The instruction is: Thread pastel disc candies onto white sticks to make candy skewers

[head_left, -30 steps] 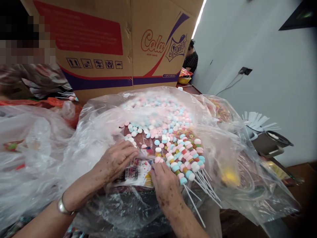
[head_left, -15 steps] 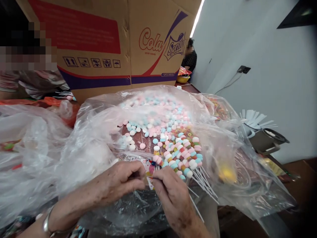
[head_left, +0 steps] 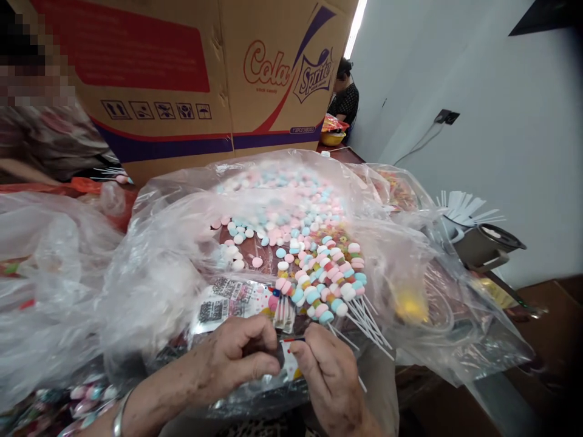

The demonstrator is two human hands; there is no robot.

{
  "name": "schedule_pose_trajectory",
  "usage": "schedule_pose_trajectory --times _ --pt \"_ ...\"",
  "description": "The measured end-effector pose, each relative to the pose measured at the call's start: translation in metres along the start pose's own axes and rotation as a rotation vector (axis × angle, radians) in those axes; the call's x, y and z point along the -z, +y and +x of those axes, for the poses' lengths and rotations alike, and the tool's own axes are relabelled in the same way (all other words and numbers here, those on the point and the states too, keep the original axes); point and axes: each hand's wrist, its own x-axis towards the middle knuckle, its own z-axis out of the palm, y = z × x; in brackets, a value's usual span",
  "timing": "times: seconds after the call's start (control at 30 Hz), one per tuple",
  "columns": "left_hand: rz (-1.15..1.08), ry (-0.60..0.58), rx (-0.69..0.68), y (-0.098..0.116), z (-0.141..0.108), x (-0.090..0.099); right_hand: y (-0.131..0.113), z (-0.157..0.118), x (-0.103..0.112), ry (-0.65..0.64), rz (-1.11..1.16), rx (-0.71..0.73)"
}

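Between my hands is a small printed plastic bag (head_left: 290, 362) with coloured dots, partly hidden by my fingers. My right hand (head_left: 328, 370) pinches its upper right edge between thumb and fingers. At its left side, my left hand (head_left: 239, 355) has thumb and fingertips curled together on the bag's clear edge. Just beyond lie more printed bags (head_left: 228, 306), flat and overlapping. Candy skewers (head_left: 330, 279) with pink, blue and white discs on white sticks are heaped beyond my right hand. Loose candy discs (head_left: 282, 209) spread farther back on the clear plastic.
A large cardboard box (head_left: 218, 79) stands behind the candies. Clear plastic sheeting (head_left: 150, 255) covers much of the left side. At right are a dark jug (head_left: 489, 246) and white sticks (head_left: 469, 209). A co-worker (head_left: 40, 136) is at left, another person (head_left: 345, 97) farther back.
Both hands have moved down and toward me with the plastic bag, uncovering the flat printed bags. The view has shifted slightly.
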Motion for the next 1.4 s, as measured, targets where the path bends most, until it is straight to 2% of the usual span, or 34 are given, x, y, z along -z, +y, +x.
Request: schedule_pose_trajectory --times 0.1,0.2,0.3,0.37,0.43,0.53,0.63,0.77,0.83,0.9,1.0,1.07,1.2,1.4 --pt "0.092 0.049 -0.069 -0.003 0.001 0.000 -0.002 0.004 0.006 -0.077 0.059 -0.081" --pt "0.167 0.030 -0.070 -0.004 -0.002 0.003 -0.005 0.008 0.011 -0.173 0.135 -0.160" --pt "0.136 -0.026 -0.031 -0.004 -0.003 0.004 -0.004 0.006 0.010 -0.142 0.087 -0.119" --pt "0.075 -0.031 -0.012 -0.005 -0.003 0.002 -0.004 0.004 0.008 -0.087 0.014 -0.060" --pt "0.034 0.019 -0.034 -0.008 -0.003 0.000 -0.004 0.003 0.009 -0.070 -0.056 -0.009" --pt "0.073 0.090 -0.081 -0.013 -0.003 0.000 -0.002 0.002 0.024 -0.081 -0.183 0.024" --pt "0.119 0.115 -0.063 -0.017 -0.003 0.006 0.008 -0.003 0.044 -0.057 -0.425 0.013" --pt "0.157 0.184 -0.035 -0.017 -0.001 0.014 0.028 -0.020 0.052 -0.175 -0.644 -0.022" --pt "0.161 0.197 -0.025 -0.016 0.001 0.017 0.036 -0.026 0.051 -0.187 -0.640 -0.019" --pt "0.146 0.192 -0.003 -0.016 0.002 0.019 0.041 -0.027 0.055 -0.128 -0.598 -0.023" --pt "0.103 0.178 0.012 -0.018 0.000 0.023 0.048 -0.024 0.075 0.011 -0.529 -0.105" --pt "0.077 0.170 0.012 -0.019 -0.001 0.027 0.053 -0.020 0.092 0.044 -0.465 -0.164" --pt "0.018 0.134 0.000 -0.019 0.000 0.036 0.059 -0.014 0.116 -0.071 -0.349 -0.105" --pt "0.002 0.051 -0.023 -0.017 0.008 0.047 0.054 -0.001 0.108 -0.163 -0.264 0.067"
